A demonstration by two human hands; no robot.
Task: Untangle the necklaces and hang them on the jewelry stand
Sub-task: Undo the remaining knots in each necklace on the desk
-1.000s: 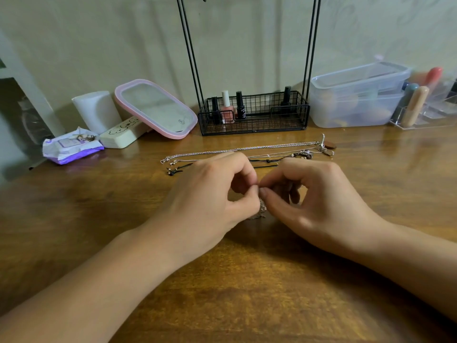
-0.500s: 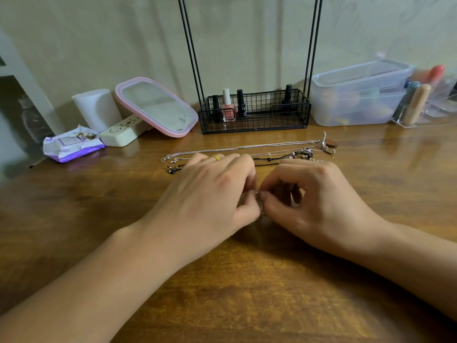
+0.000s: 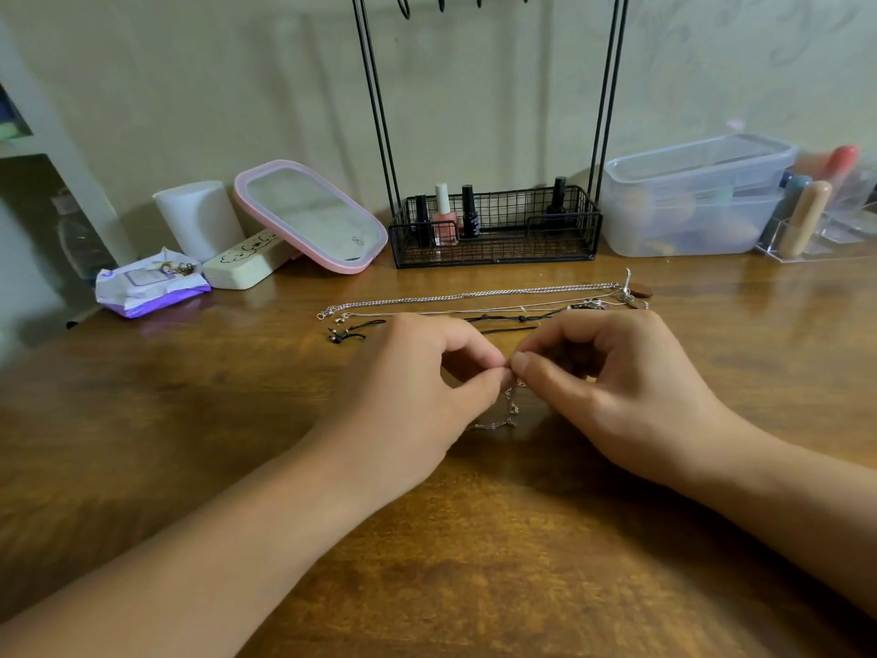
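At frame centre, the left hand and right hand each pinch a fine silver chain, its slack on the surface. Untangling is underway; next comes gentle teasing apart, then lifting toward the jewelry stand, upper centre.

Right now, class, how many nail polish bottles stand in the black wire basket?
4: a black one, a pink one and another black one stand together at the basket's left end, and one black bottle stands apart toward the right.
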